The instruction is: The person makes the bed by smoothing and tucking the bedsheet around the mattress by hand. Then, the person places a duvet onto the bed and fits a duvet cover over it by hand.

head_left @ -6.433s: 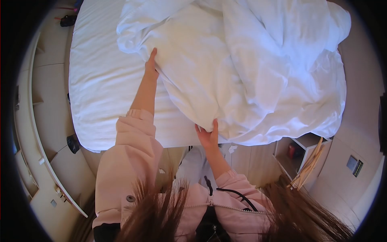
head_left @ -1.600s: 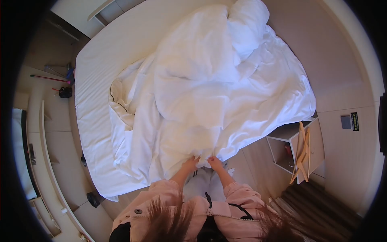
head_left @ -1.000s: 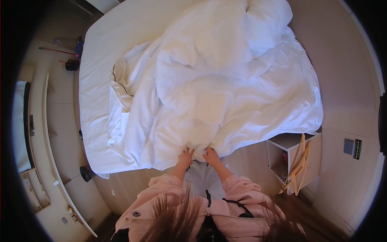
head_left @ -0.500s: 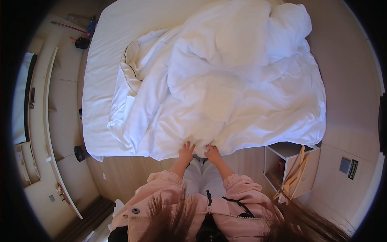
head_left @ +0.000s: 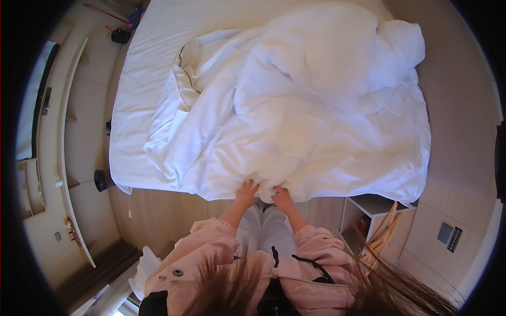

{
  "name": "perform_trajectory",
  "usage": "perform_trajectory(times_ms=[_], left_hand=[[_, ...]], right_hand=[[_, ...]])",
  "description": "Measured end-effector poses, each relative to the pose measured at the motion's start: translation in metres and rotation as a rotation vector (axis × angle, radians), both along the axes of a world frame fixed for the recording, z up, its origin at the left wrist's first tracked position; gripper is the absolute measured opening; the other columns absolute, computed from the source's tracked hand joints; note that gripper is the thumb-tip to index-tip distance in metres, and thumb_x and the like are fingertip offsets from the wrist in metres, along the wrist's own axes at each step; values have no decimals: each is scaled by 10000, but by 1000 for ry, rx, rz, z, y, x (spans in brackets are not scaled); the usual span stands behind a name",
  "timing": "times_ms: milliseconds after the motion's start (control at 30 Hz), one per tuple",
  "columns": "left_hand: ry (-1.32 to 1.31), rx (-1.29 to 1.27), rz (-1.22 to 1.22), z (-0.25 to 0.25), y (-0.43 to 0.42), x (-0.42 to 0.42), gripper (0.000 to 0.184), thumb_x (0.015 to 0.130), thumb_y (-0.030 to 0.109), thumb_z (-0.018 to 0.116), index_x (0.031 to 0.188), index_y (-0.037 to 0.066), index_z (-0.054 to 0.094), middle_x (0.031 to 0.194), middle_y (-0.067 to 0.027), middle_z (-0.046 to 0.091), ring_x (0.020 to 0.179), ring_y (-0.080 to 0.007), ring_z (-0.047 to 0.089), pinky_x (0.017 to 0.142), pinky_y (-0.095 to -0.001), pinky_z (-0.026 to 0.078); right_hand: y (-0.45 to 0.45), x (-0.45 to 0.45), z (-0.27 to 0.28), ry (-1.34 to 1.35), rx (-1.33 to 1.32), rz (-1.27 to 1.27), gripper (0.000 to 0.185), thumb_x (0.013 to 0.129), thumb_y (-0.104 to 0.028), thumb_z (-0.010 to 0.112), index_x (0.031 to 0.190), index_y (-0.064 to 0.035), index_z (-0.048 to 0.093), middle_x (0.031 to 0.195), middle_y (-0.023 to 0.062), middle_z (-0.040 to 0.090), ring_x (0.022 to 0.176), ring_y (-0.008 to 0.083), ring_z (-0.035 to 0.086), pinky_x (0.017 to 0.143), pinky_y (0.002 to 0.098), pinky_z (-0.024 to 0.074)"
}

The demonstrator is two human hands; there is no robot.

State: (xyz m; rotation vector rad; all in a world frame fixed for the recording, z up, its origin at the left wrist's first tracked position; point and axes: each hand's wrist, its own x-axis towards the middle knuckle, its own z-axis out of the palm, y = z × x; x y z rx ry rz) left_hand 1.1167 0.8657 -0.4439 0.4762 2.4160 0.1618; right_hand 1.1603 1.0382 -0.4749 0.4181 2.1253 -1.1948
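A white duvet (head_left: pixel 337 68) is spread in a loose heap over the bed (head_left: pixel 139 95), with its near edge lying along the bed's near side. The bulk is piled up toward the far right, while the near part is laid flatter and creased. At the left its edge is folded back, and a thin dark line (head_left: pixel 183 68) is seen along the fold. Farther left, the bed is left uncovered by it.

The near edge of the duvet is touched by both hands, which are held close together but apart, near the middle. The left hand (head_left: pixel 246 193) is laid on the cloth with its fingers a little parted and bent. The right hand (head_left: pixel 282 197) is set just to the right, its fingers curled at the cloth. Whether the cloth is gripped by either hand cannot be told. Both arms are covered by pink sleeves (head_left: pixel 212 239), and pale trousers (head_left: pixel 263 231) are seen between them.

At the near right, a cabinet (head_left: pixel 405 224) is placed beside the bed, with wooden hangers (head_left: pixel 383 237) hung against it and a red thing (head_left: pixel 363 223) held inside. A switch (head_left: pixel 445 232) is fixed farther right. At the left, a black bin (head_left: pixel 100 180) is set just beside the bed, near a long shelf (head_left: pixel 64 147).
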Motion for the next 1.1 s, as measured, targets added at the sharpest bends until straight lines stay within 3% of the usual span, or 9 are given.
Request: perform_trajectory(times_ms=[233, 400, 600, 767, 867, 933, 967, 1033, 1100], left_hand=[[-54, 123, 107, 9, -10, -7, 401, 722, 284, 543, 1106, 203, 457, 1216, -69, 366, 1082, -264, 381, 829, -398, 379], [61, 380, 324, 15, -34, -27, 217, 760, 193, 491, 962, 133, 542, 991, -66, 538, 890, -230, 508, 682, -379, 423], [580, 560, 1101, 50, -123, -92, 134, 807, 134, 455, 893, 56, 522, 815, -75, 544, 679, -213, 511, 582, -312, 407], [895, 483, 999, 38, -243, -150, 186, 788, 117, 481, 962, 52, 492, 898, -126, 490, 739, -223, 478, 640, -300, 395], [888, 311, 960, 19, -302, -174, 404, 741, 154, 551, 1112, 86, 405, 1046, -142, 438, 869, -259, 466, 724, -335, 390], [866, -252, 1062, 7, -328, -183, 710, 647, 228, 649, 1225, 109, 255, 1164, -141, 366, 1014, -301, 408, 830, -390, 352], [614, -229, 1272, -1, -345, -186, 941, 555, 303, 716, 1266, 110, 130, 1240, -139, 286, 1119, -314, 315, 902, -429, 286], [408, -163, 1435, -16, -376, -183, 959, 538, 327, 727, 1260, 87, 142, 1228, -140, 305, 1101, -314, 340, 893, -414, 308], [176, -93, 1581, -30, -395, -177, 979, 521, 352, 738, 1253, 65, 154, 1215, -142, 324, 1082, -314, 364, 884, -399, 331]], right_hand=[[-6, -5, -4, 174, 86, -93, 314, 661, -173, 579, 929, -35, 489, 770, 137, 515, 725, 261, 507, 657, 348, 411], [-29, -9, 5, 169, 72, -319, 248, 694, -165, 533, 898, -40, 468, 851, 140, 497, 779, 266, 490, 685, 353, 397], [-76, -1, 20, 172, 353, -645, 323, 715, -133, 506, 1001, -6, 431, 925, 142, 450, 827, 251, 462, 743, 327, 380], [-147, 13, -4, 188, 460, -1109, 491, 726, -144, 527, 1132, 41, 321, 1061, 169, 382, 936, 264, 411, 815, 314, 350], [-194, 13, -10, 113, -96, -1464, 601, 719, -277, 564, 1190, -32, 282, 1205, 154, 283, 1056, 276, 323, 884, 405, 278], [-223, 3, -6, -377, -464, -1680, 723, 688, -453, 553, 1250, -137, 226, 1302, 103, 192, 1164, 285, 217, 910, 534, 141], [-237, -3, 3, -386, -462, -1694, 723, 688, -453, 553, 1250, -137, 226, 1302, 103, 192, 1164, 285, 217, 910, 534, 141], [-259, -16, 16, -431, -788, -1493, 792, 647, -595, 483, 1273, -196, 204, 1352, 14, 120, 1233, 270, 103, 890, 605, -40], [-275, -22, 13, -453, -812, -1458, 793, 649, -582, 495, 1272, -184, 206, 1345, 19, 144, 1230, 267, 120, 901, 592, -32]])
